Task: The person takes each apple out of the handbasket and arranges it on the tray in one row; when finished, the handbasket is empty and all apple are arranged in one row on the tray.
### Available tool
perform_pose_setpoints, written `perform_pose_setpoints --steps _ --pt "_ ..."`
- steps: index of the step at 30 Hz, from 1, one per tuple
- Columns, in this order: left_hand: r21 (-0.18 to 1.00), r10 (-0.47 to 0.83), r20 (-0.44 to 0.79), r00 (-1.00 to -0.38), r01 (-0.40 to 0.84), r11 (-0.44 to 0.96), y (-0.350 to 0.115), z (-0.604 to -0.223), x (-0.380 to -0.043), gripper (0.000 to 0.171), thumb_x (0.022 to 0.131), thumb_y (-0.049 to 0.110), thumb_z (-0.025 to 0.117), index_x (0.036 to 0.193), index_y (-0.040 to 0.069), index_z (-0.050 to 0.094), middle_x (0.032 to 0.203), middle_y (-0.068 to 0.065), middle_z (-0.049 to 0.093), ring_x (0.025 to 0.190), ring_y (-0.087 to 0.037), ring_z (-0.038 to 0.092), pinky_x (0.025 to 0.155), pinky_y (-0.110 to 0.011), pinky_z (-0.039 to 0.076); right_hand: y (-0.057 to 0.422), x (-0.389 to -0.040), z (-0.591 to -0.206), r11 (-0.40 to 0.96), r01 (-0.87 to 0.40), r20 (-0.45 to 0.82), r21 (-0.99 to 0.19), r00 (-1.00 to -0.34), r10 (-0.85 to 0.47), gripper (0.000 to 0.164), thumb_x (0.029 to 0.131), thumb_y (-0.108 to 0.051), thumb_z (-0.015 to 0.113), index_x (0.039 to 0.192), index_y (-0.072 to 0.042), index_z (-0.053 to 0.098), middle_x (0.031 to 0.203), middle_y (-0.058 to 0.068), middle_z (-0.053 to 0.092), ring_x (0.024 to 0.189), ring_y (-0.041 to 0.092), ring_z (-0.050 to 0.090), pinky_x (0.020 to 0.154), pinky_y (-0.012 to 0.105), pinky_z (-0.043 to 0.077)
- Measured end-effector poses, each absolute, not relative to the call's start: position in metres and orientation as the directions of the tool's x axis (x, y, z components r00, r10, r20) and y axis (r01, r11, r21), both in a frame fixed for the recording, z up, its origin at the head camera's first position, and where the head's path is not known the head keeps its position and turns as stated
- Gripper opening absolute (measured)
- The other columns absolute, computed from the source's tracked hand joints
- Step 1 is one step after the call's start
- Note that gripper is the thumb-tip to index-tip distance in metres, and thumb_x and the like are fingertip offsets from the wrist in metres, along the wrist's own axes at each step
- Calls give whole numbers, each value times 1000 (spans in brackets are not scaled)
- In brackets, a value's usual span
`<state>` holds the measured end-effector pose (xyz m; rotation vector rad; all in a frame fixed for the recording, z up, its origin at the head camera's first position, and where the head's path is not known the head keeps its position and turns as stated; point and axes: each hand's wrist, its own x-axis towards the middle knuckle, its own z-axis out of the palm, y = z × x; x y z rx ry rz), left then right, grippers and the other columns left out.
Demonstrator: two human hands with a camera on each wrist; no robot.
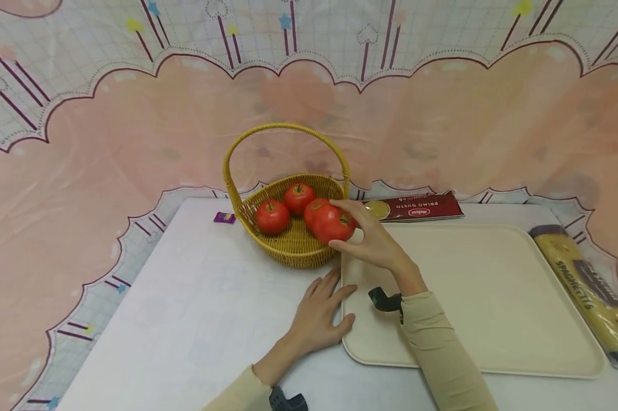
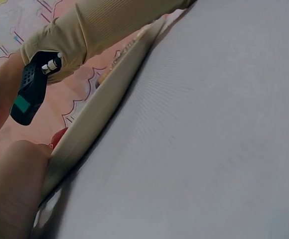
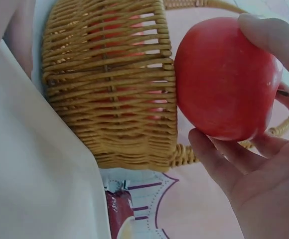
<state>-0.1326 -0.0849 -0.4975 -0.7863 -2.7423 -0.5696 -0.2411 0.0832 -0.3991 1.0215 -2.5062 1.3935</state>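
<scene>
My right hand [image 1: 372, 237] grips a red tomato [image 3: 224, 79] between thumb and fingers, at the right rim of a yellow wicker basket [image 1: 295, 257]. In the right wrist view, the tomato sits right at the basket's rim, its stem toward the palm. Several more tomatoes, one of them a tomato [image 1: 273, 217] on the left side, lie inside the basket. My left hand [image 1: 316, 314] rests on the white table with fingers spread, its thumb and fingertips at the left edge of a cream tray [image 1: 488, 297].
A dark red pasta packet [image 1: 421, 207] lies behind the tray. Along its right side lies a yellow spaghetti pack [image 1: 586, 291]. A small purple wrapped piece [image 1: 224, 217] is left of the basket. A patterned cloth [image 1: 134, 125] hangs behind the table.
</scene>
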Motion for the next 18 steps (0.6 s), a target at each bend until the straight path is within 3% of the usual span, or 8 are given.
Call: perform_pose_setpoints --steps 7,18 --pt "294 460 319 -829 548 784 -83 -499 -130 49 86 42 53 133 26 51 150 -10 38 141 -26 32 112 -51 28 91 -240 -400 377 -558 353 -740 -798 -489 71 77 -38 76 138 -33 40 139 -3 40 126 18 43 101 49 44" --pt "332 456 298 -839 539 774 -82 -496 -133 51 86 42 56 134 25 51 150 -11 38 142 -25 31 114 -50 26 105 -243 -399 408 -577 356 -708 -790 -499 71 78 -36 75 140 -30 40 144 -2 39 131 20 41 102 50 43"
